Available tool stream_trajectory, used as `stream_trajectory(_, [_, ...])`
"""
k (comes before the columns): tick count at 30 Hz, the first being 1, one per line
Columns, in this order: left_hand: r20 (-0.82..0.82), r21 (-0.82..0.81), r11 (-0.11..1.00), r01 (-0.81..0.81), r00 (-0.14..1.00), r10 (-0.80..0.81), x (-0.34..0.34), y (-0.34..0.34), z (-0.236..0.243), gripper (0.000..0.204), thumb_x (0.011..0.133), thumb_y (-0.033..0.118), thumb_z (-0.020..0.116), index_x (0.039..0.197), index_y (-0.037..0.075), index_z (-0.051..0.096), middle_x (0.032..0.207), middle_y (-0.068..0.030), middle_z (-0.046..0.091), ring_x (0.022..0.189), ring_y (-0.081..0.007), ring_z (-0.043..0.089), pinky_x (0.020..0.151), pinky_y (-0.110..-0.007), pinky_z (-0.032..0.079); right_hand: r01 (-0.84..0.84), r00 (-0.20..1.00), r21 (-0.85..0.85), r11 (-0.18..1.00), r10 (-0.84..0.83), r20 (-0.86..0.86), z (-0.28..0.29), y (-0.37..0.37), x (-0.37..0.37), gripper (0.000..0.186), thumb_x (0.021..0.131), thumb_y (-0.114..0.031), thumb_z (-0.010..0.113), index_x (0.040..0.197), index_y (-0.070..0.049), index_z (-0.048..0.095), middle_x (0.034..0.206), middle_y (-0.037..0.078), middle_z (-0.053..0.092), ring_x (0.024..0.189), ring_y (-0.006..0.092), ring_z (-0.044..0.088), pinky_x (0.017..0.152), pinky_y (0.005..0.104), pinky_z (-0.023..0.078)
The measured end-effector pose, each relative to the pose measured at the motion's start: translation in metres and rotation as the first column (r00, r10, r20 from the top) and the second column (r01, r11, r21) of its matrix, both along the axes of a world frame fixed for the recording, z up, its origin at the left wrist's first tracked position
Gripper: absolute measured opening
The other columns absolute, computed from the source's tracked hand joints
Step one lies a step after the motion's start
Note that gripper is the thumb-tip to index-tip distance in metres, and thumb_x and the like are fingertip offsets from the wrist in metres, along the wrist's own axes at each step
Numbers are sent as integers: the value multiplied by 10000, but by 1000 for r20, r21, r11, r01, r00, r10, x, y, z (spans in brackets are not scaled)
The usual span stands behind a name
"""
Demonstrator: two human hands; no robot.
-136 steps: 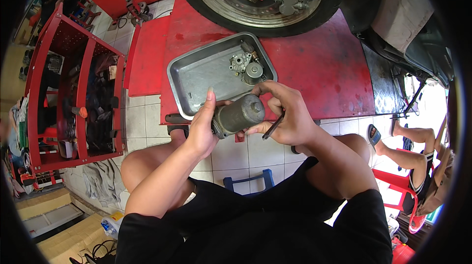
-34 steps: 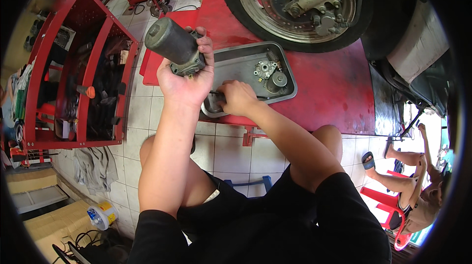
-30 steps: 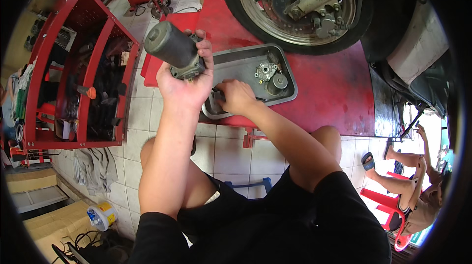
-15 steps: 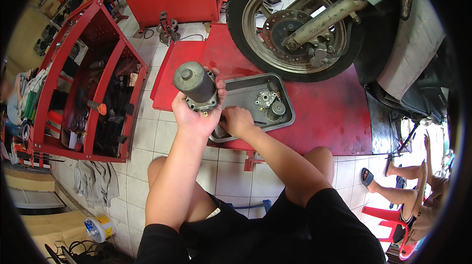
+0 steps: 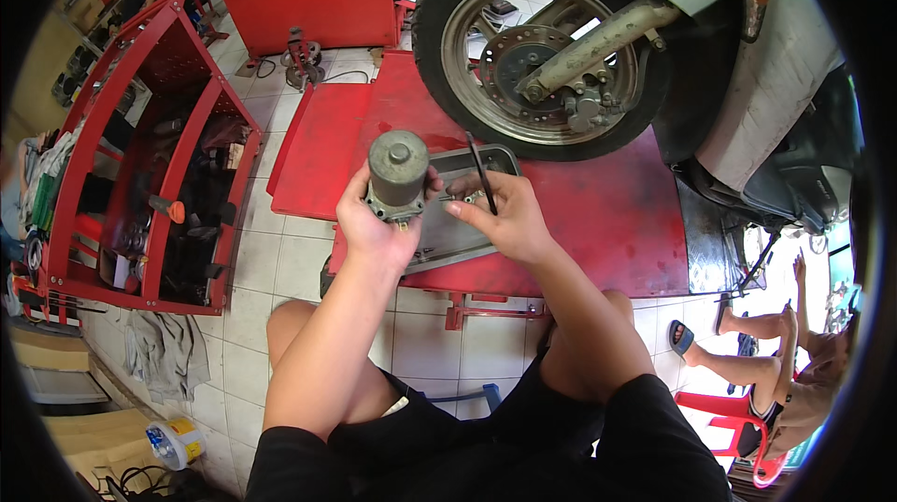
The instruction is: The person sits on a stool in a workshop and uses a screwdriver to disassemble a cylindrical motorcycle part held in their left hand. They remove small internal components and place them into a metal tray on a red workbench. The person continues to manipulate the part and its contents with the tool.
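Note:
My left hand point(image 5: 378, 226) is wrapped round a grey cylindrical metal motor point(image 5: 399, 175), its round end with a small raised boss facing up and its flanged base against my palm. Close to its right, my right hand point(image 5: 516, 220) grips a slim dark rod-like tool point(image 5: 480, 166), which stands nearly upright and leans a little left at its top. The exact kind of tool cannot be made out. Beneath both hands lies a grey metal tray point(image 5: 447, 246). My right hand hides most of the metal parts in it.
The tray rests on a red lift platform point(image 5: 607, 222). A motorcycle front wheel point(image 5: 439, 82) stands just beyond it. At left is an open red tool cart point(image 5: 201, 166); behind, a red cabinet point(image 5: 308, 2). A seated person point(image 5: 757, 362) is at right.
My right hand has risen out of the tray and now holds the dark rod upright. The motor in my left hand has shifted slightly right and lower, and the view has moved a little.

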State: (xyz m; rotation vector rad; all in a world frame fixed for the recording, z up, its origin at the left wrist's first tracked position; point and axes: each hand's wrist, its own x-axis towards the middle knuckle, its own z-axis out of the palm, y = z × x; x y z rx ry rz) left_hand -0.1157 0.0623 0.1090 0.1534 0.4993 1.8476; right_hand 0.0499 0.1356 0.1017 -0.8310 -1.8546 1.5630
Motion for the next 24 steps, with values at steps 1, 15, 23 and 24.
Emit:
stream_trajectory(1, [-23, 7, 1000, 21, 1000, -21, 3, 0, -5, 402, 914, 245, 367, 1123, -15, 591, 1033, -159, 644, 859, -305, 617, 772, -401, 501, 13, 996, 3, 1000, -13, -87, -3, -7, 3, 203, 863, -97, 748, 1011, 15, 664, 578, -126, 320, 538, 1, 242, 485, 217, 203])
stream_trajectory(15, [13, -110, 992, 65, 998, -64, 41, 13, -21, 452, 982, 326, 332, 1097, -19, 600, 995, -180, 660, 904, -339, 636, 835, -461, 510, 138, 989, 312, 940, -145, 0, 21, -37, 43, 196, 789, -77, 811, 919, 18, 699, 563, -85, 310, 538, 19, 294, 528, 214, 302])
stream_trajectory(23, [-82, -11, 988, 153, 985, -153, 60, 17, -33, 366, 1005, 316, 381, 1135, 22, 556, 1100, -135, 629, 969, -305, 634, 849, -446, 516, 210, 971, 484, 850, -240, 1, 18, -41, 51, 252, 743, -118, 839, 869, 35, 684, 707, 82, 623, 555, 127, 518, 487, 276, 380])
stream_trajectory(24, [-98, 8, 987, 157, 983, -156, 60, 18, -33, 362, 1004, 314, 384, 1130, 23, 558, 1111, -134, 624, 988, -299, 629, 860, -445, 513, 207, 968, 508, 836, -250, 16, 18, -41, 52, 255, 740, -118, 841, 864, 37, 681, 708, 89, 623, 551, 140, 523, 488, 278, 383])
